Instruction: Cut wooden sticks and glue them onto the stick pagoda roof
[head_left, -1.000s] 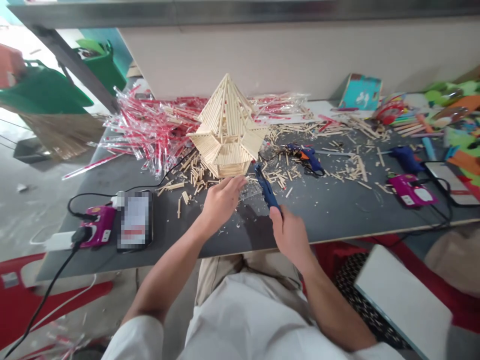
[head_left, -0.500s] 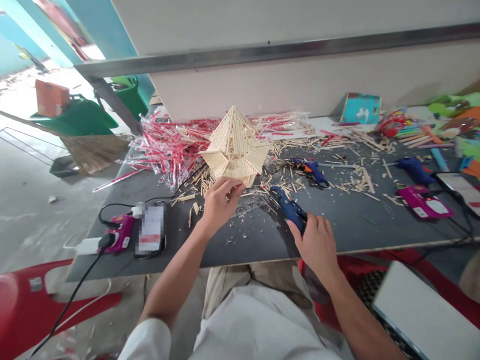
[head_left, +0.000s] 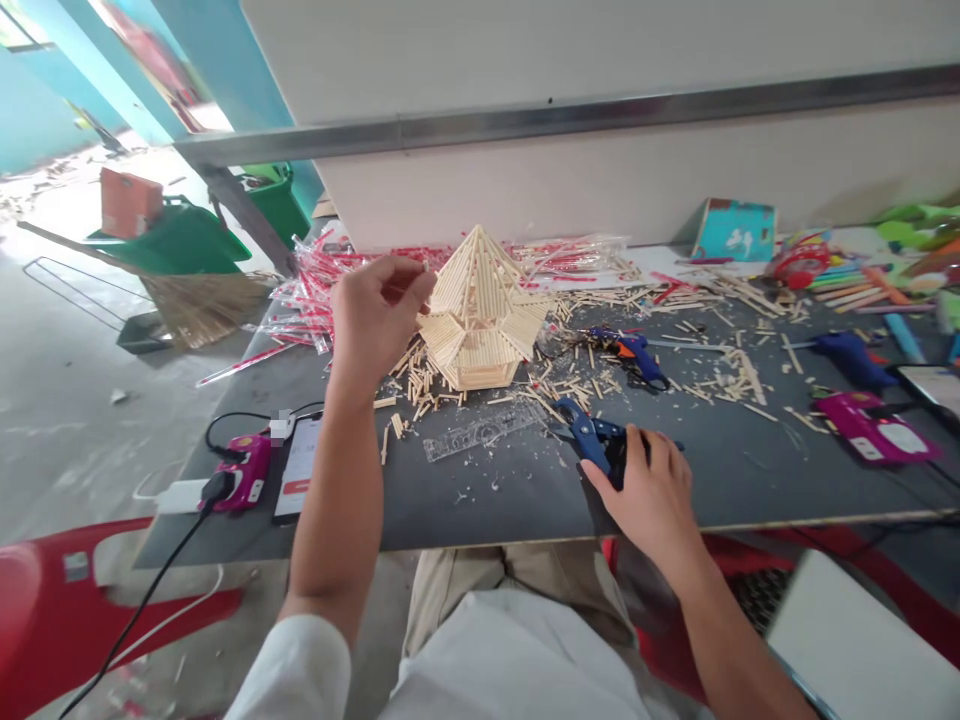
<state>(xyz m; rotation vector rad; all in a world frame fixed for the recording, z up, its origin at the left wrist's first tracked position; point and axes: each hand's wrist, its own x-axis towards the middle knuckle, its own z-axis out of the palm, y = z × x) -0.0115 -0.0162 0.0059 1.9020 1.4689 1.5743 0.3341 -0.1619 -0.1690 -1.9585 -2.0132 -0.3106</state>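
A small tower-like model (head_left: 480, 345) made of pale wooden sticks, with a pointed roof and a flared lower roof, stands on the dark table. My left hand (head_left: 379, 315) is raised just left of its roof, thumb and fingers pinched together; whatever is between the fingertips is too small to make out. Over the front of the table, my right hand (head_left: 649, 480) grips a pair of blue cutters (head_left: 589, 435), with the handles spread and the head pointing toward the model. A clear plastic ruler (head_left: 480, 432) lies in front of the model, among scattered stick offcuts (head_left: 431, 380).
Red-and-clear plastic wrappers (head_left: 300, 300) pile up behind my left hand. A blue glue gun (head_left: 634, 355) lies right of the model, and another glue gun (head_left: 847, 358) farther right. Purple power strips (head_left: 247, 472) and a phone (head_left: 296, 465) sit left, partly behind my forearm.
My left hand has lifted away from the model's front base and moved up and left beside its roof. The cutters' handles have spread in my right hand. The view has shifted slightly.
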